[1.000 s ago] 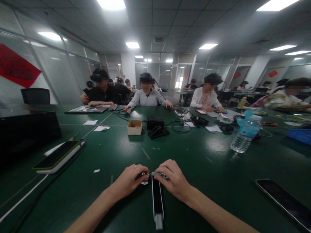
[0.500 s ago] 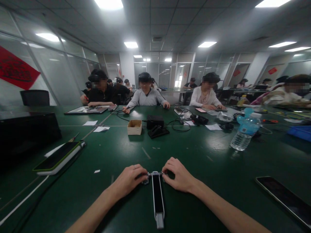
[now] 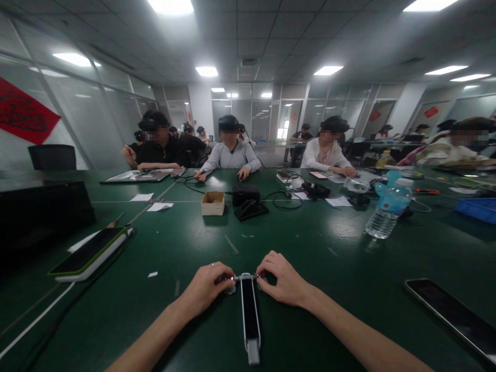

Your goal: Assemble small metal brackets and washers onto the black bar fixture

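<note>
A slim, long piece (image 3: 250, 310) with a black top and a white rim lies lengthwise on the green table before me. Its near end has a pale grey tab. At its far end a thin metallic rod sticks out to both sides. My left hand (image 3: 207, 284) pinches the rod's left end, where a small greyish part (image 3: 230, 290) shows below the fingertips. On the other side, my right hand (image 3: 284, 279) is closed, thumb to fingers, at the rod's right end. The fingers largely hide what sits at each end.
To the left lies a phone (image 3: 89, 252) on a white block with a cable. Another phone (image 3: 451, 315) lies at right. Farther off stand an open cardboard box (image 3: 213, 205), a black device (image 3: 246, 194) and a water bottle (image 3: 387, 211). Several people sit across the table (image 3: 186, 243).
My hands hold nearly the same place, pinching at the rod's ends. The whole view has shifted slightly. Across the table, one person's hand with a dark object has moved inward.
</note>
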A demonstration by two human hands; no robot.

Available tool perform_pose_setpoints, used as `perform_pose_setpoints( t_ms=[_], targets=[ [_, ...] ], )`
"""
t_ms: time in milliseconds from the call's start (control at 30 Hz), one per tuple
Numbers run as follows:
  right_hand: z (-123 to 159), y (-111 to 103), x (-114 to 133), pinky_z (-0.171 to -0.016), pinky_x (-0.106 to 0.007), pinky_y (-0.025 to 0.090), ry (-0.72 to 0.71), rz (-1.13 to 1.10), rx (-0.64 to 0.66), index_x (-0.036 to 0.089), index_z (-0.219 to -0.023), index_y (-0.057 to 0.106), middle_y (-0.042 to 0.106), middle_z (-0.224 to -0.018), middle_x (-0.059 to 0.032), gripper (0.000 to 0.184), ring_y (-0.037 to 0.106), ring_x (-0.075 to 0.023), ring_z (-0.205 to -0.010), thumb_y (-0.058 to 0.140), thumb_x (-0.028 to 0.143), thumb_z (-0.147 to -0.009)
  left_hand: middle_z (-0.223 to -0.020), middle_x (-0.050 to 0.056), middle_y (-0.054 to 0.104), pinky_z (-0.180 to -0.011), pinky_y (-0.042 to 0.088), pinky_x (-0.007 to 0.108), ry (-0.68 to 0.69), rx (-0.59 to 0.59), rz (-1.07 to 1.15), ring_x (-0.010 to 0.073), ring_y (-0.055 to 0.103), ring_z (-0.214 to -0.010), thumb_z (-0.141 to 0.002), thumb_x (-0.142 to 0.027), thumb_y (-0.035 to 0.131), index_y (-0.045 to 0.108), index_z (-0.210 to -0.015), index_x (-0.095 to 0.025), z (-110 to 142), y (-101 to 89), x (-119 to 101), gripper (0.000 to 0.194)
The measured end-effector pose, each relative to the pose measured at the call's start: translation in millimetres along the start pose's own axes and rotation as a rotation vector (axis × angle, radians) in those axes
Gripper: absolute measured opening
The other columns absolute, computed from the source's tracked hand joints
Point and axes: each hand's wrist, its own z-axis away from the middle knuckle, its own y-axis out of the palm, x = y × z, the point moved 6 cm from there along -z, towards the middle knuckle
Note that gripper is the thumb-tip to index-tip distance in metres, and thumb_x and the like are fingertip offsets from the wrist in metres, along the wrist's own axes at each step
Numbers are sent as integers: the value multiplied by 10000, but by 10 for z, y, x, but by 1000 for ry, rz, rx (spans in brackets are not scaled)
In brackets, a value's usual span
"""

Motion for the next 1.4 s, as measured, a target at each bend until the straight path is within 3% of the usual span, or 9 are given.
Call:
perform_pose_setpoints(
  t_ms=[267,600,833,1067,1400],
  targets=[
    [-5,-2,-1,-714,-315,413,-10,5,-6,181,-815,622,609,-811,-29,46,511,-167,-795,580,200,-820,-838,14,635,-676,438,236,11,-20,-32,146,577,-733,-898,-313,535,670,-901,-197,6,-2,38,177],
    [5,17,-4,-704,-325,422,12,-15,-8,187,-816,626,612,-809,-37,66,511,-178,-786,563,206,-816,-872,18,638,-719,436,247,22,-13,-96,155,591,-792,-908,-247,520,660,-916,-198,16,16,0,149],
    [-17,23,2,-707,-338,421,32,-28,6,180,-784,611,607,-813,-42,73,515,-185,-793,550,205,-815,-840,18,625,-666,423,239,-17,-19,-20,147,571,-736,-861,-226,573,652,-889,-181,39,-45,-77,96],
    [-17,49,-17,-713,-342,417,33,-45,-2,191,-794,606,609,-813,-42,70,516,-189,-796,538,181,-807,-807,25,627,-665,410,244,-5,-65,4,145,563,-721,-891,-216,489,642,-867,-178,41,-79,-121,160],
    [-24,52,-5,-740,-339,407,26,-62,4,173,-792,604,601,-809,-43,77,508,-180,-796,528,173,-806,-818,20,608,-667,399,235,-31,-3,-48,146,547,-740,-885,-243,506,639,-871,-178,46,-80,-128,148]
  ],
)
